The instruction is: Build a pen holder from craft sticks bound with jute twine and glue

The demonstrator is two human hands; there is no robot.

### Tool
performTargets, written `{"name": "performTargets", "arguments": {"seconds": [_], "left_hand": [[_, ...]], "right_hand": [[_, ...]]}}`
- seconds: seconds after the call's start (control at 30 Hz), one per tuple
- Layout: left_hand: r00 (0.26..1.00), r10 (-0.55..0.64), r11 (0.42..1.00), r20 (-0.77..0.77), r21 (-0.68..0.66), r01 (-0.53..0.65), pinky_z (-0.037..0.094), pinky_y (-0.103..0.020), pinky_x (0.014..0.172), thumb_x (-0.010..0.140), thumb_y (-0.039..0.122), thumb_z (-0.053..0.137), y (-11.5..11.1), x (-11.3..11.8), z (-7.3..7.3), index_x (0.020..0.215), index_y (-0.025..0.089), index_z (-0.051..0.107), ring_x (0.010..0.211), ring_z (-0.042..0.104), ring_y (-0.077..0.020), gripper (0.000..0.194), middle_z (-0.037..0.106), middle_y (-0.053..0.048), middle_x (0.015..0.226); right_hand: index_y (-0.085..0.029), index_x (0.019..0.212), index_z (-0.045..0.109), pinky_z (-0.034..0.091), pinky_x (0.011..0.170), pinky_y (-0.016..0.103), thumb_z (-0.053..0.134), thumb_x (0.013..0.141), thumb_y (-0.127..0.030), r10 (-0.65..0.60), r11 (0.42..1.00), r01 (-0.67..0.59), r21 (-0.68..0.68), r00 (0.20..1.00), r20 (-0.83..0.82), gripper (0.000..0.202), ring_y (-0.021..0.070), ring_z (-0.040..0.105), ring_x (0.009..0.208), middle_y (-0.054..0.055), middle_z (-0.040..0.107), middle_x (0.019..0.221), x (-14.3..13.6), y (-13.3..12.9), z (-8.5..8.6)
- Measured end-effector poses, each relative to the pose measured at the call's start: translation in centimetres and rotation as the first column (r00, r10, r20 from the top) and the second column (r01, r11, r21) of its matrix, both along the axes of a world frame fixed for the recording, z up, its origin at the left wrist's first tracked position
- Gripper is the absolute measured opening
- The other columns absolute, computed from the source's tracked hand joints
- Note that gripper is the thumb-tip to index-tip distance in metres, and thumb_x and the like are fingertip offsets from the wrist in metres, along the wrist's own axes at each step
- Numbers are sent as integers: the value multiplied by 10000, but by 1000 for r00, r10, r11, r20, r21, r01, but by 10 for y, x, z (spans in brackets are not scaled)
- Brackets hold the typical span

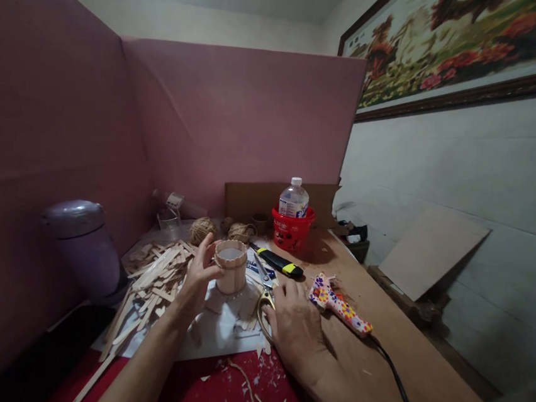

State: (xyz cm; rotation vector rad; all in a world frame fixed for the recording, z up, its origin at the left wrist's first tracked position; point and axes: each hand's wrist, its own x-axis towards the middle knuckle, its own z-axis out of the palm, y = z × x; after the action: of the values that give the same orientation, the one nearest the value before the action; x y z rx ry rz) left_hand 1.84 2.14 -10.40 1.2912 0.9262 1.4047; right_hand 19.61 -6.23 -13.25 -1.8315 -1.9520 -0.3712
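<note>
A small cup covered in wooden craft sticks [231,274] stands upright on white paper, its top edge uneven. My left hand [201,273] is at the cup's left side, fingers apart and thumb against or very near its wall; I cannot tell how firmly they touch. To the right, my right hand [297,321] curls over the gold-handled scissors [265,300], with the thumb at a handle loop. The scissor blades point away from me, toward a black and yellow utility knife [281,263]. A flower-patterned hot glue gun [340,306] lies right of my right hand.
Loose craft sticks [160,279] are heaped at left near a purple lidded container [86,247]. Behind lie twine balls [202,229] and a red bucket [291,231] holding a plastic bottle [294,198]. A black cord [396,377] trails right; loose twine [253,399] lies in front.
</note>
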Motion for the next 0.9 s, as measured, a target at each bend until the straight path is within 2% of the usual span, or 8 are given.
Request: {"name": "performTargets", "arguments": {"seconds": [0.13,0.3,0.43,0.67,0.77,0.83,0.9], "left_hand": [[999,-32,999,-41,14,33,386,-323,1007,485,127,701,6,4,-9,1429,166,252,1260,441,-285,1046,433,-123,1409],[994,39,999,-103,40,-36,288,-355,1077,433,131,810,7,7,-11,1415,150,257,1282,411,-289,1127,474,-142,1349],[995,23,999,-98,51,-18,367,-336,1023,442,191,835,4,6,-9,1428,179,230,1239,468,-275,1157,491,-137,1340],[998,28,998,-63,58,-25,445,-347,937,428,183,842,0,5,-4,1438,164,232,1147,544,-293,1180,534,-156,1287],[993,113,989,-38,97,-109,424,-351,957,506,262,816,-4,5,1,1405,205,310,1218,480,-295,1034,464,-147,1357],[979,205,968,-9,149,-201,399,-333,975,637,329,727,-5,3,4,1372,233,351,1241,454,-261,831,462,-118,1350],[952,306,931,17,205,-303,397,-315,961,738,358,624,-5,2,7,1300,240,419,1193,485,-226,610,519,-90,1262]], "right_hand": [[-178,906,596,429,809,385,614,806,-247,28,999,-28,26,1000,2,122,259,485,953,106,563,993,-1,-1,-1],[-177,902,613,440,770,374,601,811,-227,34,999,-33,42,999,-10,104,260,510,925,107,574,959,-1,0,-5],[-205,896,614,439,745,362,573,829,-210,40,998,-39,52,999,-28,79,261,518,917,104,586,959,-1,1,-8],[-179,898,623,425,756,374,547,840,-205,48,998,-47,44,999,-8,100,262,523,888,116,590,942,-2,0,-6],[-175,929,622,422,742,367,500,867,-197,47,998,-47,45,999,0,139,261,524,889,123,593,962,-2,0,-5],[-184,910,623,418,734,364,476,881,-195,46,998,-46,45,999,4,150,259,525,874,121,598,941,-1,-1,-4],[-197,884,621,412,733,365,463,890,-198,48,998,-48,51,999,4,158,260,524,867,118,603,926,-1,-1,-3]]}}
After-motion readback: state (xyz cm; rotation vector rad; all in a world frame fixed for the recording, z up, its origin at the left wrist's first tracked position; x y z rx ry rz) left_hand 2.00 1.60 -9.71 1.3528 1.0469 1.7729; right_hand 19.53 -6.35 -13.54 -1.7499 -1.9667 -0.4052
